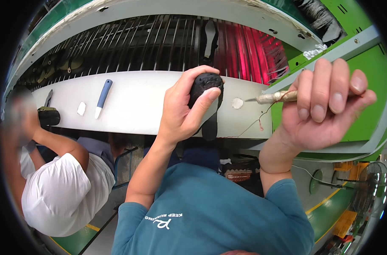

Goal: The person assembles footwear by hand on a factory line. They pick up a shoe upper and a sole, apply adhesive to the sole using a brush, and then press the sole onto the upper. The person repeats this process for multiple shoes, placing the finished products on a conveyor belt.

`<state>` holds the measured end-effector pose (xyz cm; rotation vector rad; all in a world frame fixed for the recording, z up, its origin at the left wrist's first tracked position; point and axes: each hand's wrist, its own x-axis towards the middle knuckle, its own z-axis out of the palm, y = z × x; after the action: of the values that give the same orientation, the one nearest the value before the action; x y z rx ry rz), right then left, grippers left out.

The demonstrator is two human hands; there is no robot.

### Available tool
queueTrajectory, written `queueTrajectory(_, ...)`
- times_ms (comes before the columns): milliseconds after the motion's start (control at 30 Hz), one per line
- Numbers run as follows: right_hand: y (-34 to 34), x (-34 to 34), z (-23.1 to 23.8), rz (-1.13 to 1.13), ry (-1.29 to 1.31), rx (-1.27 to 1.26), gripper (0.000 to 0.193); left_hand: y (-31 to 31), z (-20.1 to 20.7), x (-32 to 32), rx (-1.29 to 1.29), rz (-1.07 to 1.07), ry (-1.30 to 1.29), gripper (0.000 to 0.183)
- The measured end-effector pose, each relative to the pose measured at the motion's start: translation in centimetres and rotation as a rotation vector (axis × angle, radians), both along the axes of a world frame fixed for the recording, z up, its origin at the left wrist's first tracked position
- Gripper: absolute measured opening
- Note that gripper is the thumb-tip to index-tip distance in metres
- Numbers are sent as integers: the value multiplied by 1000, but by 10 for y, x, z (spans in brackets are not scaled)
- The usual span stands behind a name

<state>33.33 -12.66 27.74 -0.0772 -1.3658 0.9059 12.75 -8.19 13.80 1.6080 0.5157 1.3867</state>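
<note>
My left hand [183, 104] is wrapped round a black shoe [205, 85], thumb across its near side, above the white ledge. Part of the shoe is covered by my fingers. Below it a dark, rounded piece [209, 127] hangs over the ledge's front edge; I cannot tell whether it belongs to the same shoe. My right hand [325, 106] is turned palm up, fingers curled round an awl-like tool [272, 97] with a wrapped, pale handle and a thin metal tip. The tip points left toward the shoe, apart from it. Reddish thread trails from the handle.
On the white ledge [138, 102] lie a blue-handled knife [103, 97] and two whitish patches. Behind runs a roller conveyor [159, 42], red-lit at right, carrying another shoe [209, 38]. A co-worker in white [64, 191] is at left beside a dark shoe [49, 116]. A fan [372, 180] stands at right.
</note>
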Motion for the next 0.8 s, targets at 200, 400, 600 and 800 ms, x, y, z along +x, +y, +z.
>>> queueTrajectory(200, 34, -17, 2, 128, -51, 65, 48, -1, 4, -2, -28, 44, 29, 35)
queueTrajectory(400, 47, -20, 2, 223, -181, 45, 54, 2, -1, 2, 35, 74, 11, 35)
queueTrajectory(600, 52, -25, 0, 210, -218, 52, 55, 3, -2, 1, 32, 99, 9, 33)
queueTrajectory(800, 50, -28, 4, 171, -273, 33, 57, 3, 3, 5, -12, 69, 6, 30)
